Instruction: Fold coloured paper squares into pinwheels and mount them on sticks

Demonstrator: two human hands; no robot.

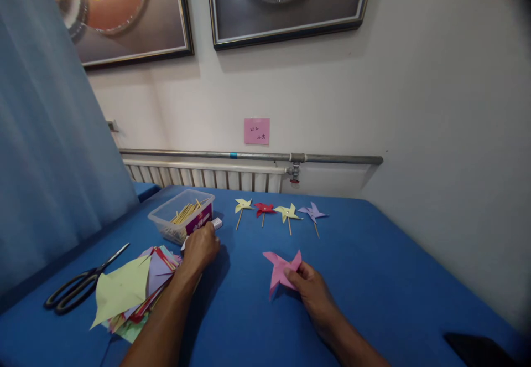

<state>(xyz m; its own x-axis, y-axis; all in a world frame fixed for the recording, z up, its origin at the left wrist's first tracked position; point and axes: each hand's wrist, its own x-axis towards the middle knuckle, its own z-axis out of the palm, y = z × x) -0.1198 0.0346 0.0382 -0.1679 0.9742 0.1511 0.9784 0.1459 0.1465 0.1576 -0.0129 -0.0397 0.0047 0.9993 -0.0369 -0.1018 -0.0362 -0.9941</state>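
4 pinwheels are on sticks; the right hand pinches a pink pinwheel, seemingly unmounted; the left hand is by the box, grip unclear

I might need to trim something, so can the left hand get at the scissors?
Probably yes: nothing covers the handle end of the scissors, though the paper pile lies between them and the left hand, which would likely pass over it.

Left hand forward, right hand nearer, in a pinch
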